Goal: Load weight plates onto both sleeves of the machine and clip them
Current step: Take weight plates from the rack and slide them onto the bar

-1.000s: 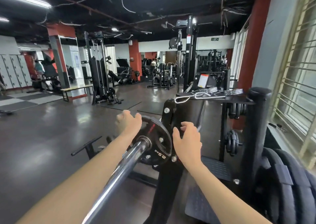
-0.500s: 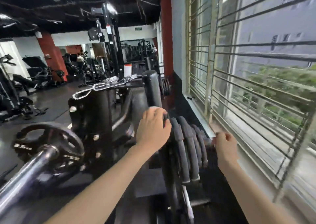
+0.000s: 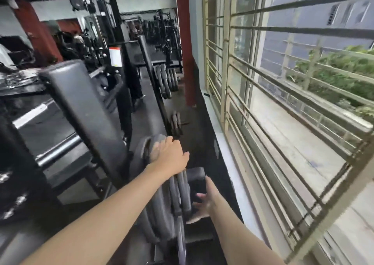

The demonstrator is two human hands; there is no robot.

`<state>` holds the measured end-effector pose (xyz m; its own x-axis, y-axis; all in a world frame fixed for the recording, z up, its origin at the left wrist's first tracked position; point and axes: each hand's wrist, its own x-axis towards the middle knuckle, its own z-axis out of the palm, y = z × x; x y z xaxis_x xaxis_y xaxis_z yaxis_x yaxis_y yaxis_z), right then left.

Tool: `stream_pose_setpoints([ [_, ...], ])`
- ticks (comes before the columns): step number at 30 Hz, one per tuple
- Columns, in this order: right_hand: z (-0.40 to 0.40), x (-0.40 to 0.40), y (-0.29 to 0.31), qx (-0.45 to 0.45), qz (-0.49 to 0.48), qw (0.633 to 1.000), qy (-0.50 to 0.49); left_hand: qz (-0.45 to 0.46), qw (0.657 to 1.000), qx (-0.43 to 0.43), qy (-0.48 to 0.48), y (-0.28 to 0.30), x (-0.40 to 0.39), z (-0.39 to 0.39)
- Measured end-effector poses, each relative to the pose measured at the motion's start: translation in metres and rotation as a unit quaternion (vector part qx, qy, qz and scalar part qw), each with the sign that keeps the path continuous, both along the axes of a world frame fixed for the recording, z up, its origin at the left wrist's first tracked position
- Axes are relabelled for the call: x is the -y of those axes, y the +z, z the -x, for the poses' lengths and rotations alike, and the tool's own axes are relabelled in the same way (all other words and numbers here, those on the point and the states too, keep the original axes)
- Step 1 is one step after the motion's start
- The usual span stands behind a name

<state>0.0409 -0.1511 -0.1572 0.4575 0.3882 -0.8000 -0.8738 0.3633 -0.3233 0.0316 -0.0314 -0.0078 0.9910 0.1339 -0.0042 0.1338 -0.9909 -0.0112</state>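
both hands on racked weight plates [image 3: 178,192] — left hand [image 3: 170,155] on top, right hand [image 3: 204,206] beside.

Barred window [image 3: 283,94] fills right half of frame; green foliage [image 3: 334,66] and a grey building [image 3: 334,11] outside. Red pillar [image 3: 185,42] at upper centre. Black padded bench [image 3: 81,103] slants across left centre, blurred. White placard [image 3: 115,57] on an upright, upper left.
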Motion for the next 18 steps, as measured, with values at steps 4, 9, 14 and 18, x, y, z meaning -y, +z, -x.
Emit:
stream_pose_setpoints([
  [4,-0.025,-0.011,-0.027,-0.017,-0.066,0.996,0.052,-0.055,0.997,-0.046,0.031,-0.004,0.006,-0.027],
  [9,-0.038,0.001,-0.029,-0.014,-0.086,0.993,0.085,-0.063,0.99,-0.122,0.044,-0.011,0.01,-0.044],
  [14,-0.038,0.006,-0.025,0.022,-0.078,0.989,0.121,-0.035,0.991,-0.113,0.069,-0.008,0.018,-0.042],
  [18,-0.038,0.012,-0.028,0.029,-0.058,0.989,0.13,0.021,0.989,-0.102,0.105,-0.016,0.018,-0.041],
])
